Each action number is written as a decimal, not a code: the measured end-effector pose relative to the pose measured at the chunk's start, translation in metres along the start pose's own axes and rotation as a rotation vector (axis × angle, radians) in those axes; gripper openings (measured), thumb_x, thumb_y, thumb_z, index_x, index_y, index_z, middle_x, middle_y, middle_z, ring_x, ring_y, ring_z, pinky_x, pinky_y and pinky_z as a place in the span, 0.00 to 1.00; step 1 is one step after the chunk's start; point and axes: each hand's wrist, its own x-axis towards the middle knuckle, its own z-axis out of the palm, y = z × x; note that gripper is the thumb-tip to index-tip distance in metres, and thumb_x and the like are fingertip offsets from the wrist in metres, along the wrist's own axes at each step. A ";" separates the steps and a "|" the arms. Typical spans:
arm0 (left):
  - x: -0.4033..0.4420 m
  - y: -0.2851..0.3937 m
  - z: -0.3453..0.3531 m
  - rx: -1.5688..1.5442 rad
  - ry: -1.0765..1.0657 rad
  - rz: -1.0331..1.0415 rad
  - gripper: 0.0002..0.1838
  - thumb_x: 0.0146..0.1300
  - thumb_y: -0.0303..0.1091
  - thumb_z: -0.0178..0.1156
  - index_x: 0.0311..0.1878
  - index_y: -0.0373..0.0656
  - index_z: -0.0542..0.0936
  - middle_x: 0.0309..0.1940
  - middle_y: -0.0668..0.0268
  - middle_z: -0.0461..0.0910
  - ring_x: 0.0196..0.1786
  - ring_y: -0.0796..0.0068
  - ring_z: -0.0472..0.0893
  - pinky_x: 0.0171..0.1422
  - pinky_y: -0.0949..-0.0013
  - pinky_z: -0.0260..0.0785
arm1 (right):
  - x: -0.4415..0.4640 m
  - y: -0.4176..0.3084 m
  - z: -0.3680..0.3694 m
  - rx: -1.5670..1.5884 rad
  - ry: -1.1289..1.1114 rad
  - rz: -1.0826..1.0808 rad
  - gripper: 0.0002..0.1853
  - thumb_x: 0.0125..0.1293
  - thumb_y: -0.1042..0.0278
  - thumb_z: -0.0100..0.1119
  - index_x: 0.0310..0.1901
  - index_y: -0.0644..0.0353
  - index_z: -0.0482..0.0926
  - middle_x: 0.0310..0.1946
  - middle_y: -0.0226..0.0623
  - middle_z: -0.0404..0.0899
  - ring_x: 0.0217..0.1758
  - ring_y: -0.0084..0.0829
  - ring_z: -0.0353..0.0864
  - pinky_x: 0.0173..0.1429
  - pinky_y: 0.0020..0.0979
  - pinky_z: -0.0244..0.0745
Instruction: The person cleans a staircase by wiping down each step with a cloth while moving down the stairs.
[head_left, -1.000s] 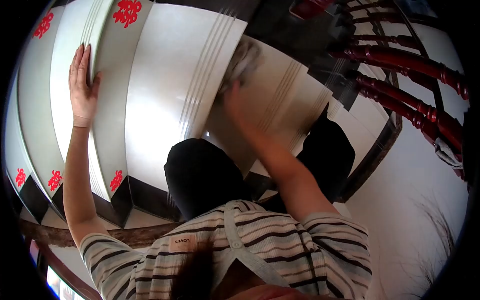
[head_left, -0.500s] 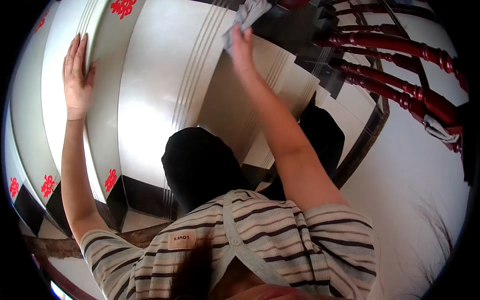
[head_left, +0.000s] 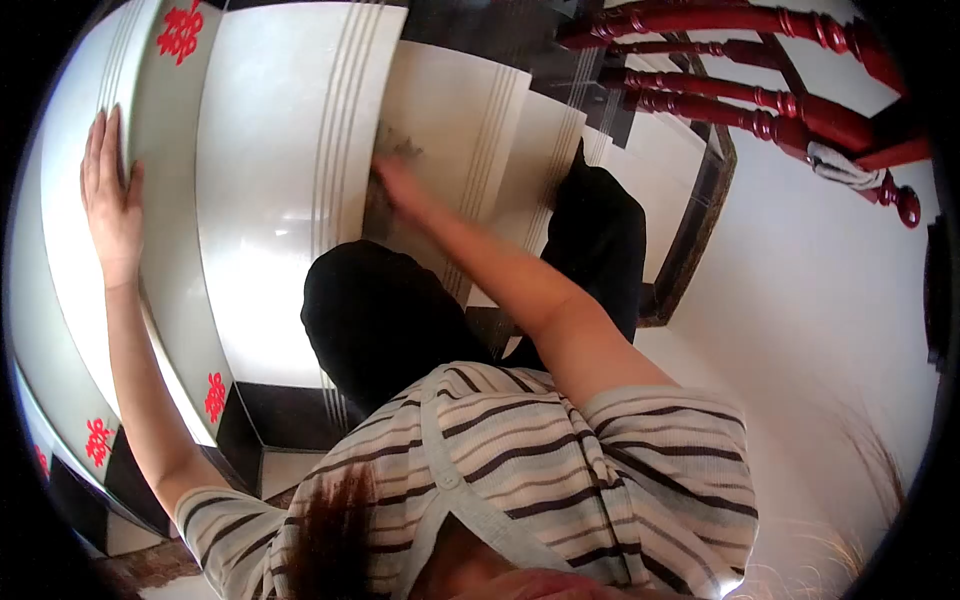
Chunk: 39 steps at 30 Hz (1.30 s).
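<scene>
My left hand lies flat on the edge of a pale stair step, fingers stretched out and nothing in it. Further right, my right hand is low beside the edge of the wide white step, blurred by motion. A greyish patch, perhaps part of the cloth, shows just past its fingers; most of it is hidden or smeared. My right fingers are too blurred to make out what they hold.
Dark red turned balusters run along the upper right, with a grey cloth tied round one. Red paper characters mark the steps at left. My black-clad knees are below the steps. A white wall stands at right.
My right hand has come down from the far end of the step towards my knee, and the grey cloth is no longer clearly visible. The view has shifted; my left hand stays flat on the step.
</scene>
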 end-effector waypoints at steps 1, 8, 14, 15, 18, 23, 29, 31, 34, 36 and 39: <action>0.000 0.003 0.001 0.007 0.012 0.002 0.32 0.65 0.32 0.56 0.71 0.63 0.60 0.71 0.72 0.58 0.72 0.67 0.59 0.75 0.56 0.54 | -0.009 -0.048 -0.001 0.140 0.076 -0.158 0.30 0.72 0.45 0.40 0.64 0.63 0.64 0.65 0.41 0.64 0.66 0.35 0.63 0.69 0.38 0.57; -0.002 0.001 0.006 0.034 0.044 0.026 0.30 0.68 0.34 0.51 0.71 0.65 0.57 0.71 0.73 0.57 0.73 0.73 0.56 0.77 0.56 0.48 | 0.009 -0.089 -0.011 0.088 0.127 -0.462 0.29 0.73 0.48 0.39 0.60 0.68 0.67 0.60 0.43 0.70 0.63 0.36 0.67 0.68 0.33 0.57; -0.002 0.003 0.000 0.052 0.033 0.016 0.31 0.67 0.36 0.52 0.71 0.67 0.57 0.72 0.77 0.56 0.73 0.76 0.56 0.79 0.57 0.44 | -0.042 -0.014 0.005 -0.198 -0.014 0.037 0.29 0.74 0.51 0.34 0.63 0.69 0.66 0.65 0.50 0.64 0.68 0.44 0.62 0.71 0.38 0.54; 0.001 0.004 0.000 0.069 0.019 0.018 0.31 0.67 0.36 0.52 0.71 0.67 0.57 0.72 0.77 0.56 0.73 0.76 0.56 0.79 0.57 0.44 | -0.035 -0.008 0.000 -0.213 -0.065 0.138 0.29 0.74 0.51 0.34 0.63 0.69 0.66 0.65 0.49 0.65 0.68 0.44 0.63 0.71 0.38 0.54; 0.001 0.008 -0.002 -0.012 -0.015 -0.019 0.31 0.66 0.33 0.54 0.70 0.66 0.59 0.71 0.76 0.57 0.73 0.74 0.57 0.78 0.56 0.48 | 0.006 -0.049 -0.016 0.084 0.007 -0.036 0.30 0.73 0.48 0.36 0.64 0.66 0.66 0.65 0.46 0.65 0.67 0.42 0.63 0.70 0.40 0.55; 0.001 0.005 -0.004 -0.064 -0.056 -0.059 0.31 0.65 0.28 0.55 0.69 0.64 0.62 0.70 0.75 0.59 0.72 0.70 0.59 0.75 0.57 0.56 | 0.081 -0.187 -0.056 0.347 -0.063 -0.219 0.21 0.72 0.54 0.42 0.55 0.63 0.72 0.51 0.34 0.76 0.58 0.33 0.71 0.64 0.38 0.63; 0.004 0.004 -0.006 -0.100 -0.082 -0.035 0.30 0.66 0.29 0.54 0.70 0.60 0.62 0.70 0.72 0.59 0.72 0.69 0.58 0.76 0.57 0.53 | 0.133 -0.062 -0.027 -0.229 0.225 -0.554 0.25 0.74 0.54 0.35 0.57 0.67 0.69 0.56 0.54 0.71 0.59 0.52 0.70 0.64 0.42 0.62; 0.005 0.003 -0.007 -0.044 -0.080 -0.018 0.29 0.66 0.30 0.54 0.70 0.59 0.61 0.71 0.71 0.58 0.73 0.69 0.58 0.76 0.57 0.53 | 0.041 -0.056 -0.017 -0.337 0.112 -0.239 0.23 0.74 0.57 0.35 0.59 0.66 0.69 0.60 0.59 0.66 0.63 0.53 0.66 0.68 0.42 0.59; 0.003 0.005 -0.008 -0.112 -0.116 -0.052 0.30 0.66 0.28 0.53 0.71 0.55 0.60 0.71 0.69 0.57 0.73 0.67 0.57 0.76 0.57 0.52 | -0.023 0.002 -0.007 -0.480 -0.161 -0.221 0.18 0.72 0.65 0.38 0.54 0.66 0.72 0.50 0.57 0.71 0.54 0.55 0.70 0.63 0.44 0.64; 0.003 0.005 -0.008 -0.069 -0.121 -0.010 0.30 0.66 0.25 0.51 0.71 0.51 0.60 0.72 0.66 0.56 0.73 0.65 0.57 0.76 0.57 0.52 | -0.028 0.018 -0.012 -0.533 -0.238 -0.213 0.17 0.71 0.67 0.39 0.54 0.66 0.72 0.49 0.56 0.71 0.53 0.54 0.70 0.62 0.44 0.65; 0.000 -0.004 -0.004 -0.107 -0.105 0.044 0.29 0.67 0.24 0.50 0.71 0.51 0.59 0.72 0.66 0.54 0.73 0.65 0.56 0.76 0.56 0.52 | -0.011 -0.005 -0.043 -0.834 -0.207 -0.742 0.17 0.71 0.68 0.37 0.55 0.63 0.72 0.55 0.53 0.70 0.59 0.50 0.68 0.67 0.45 0.59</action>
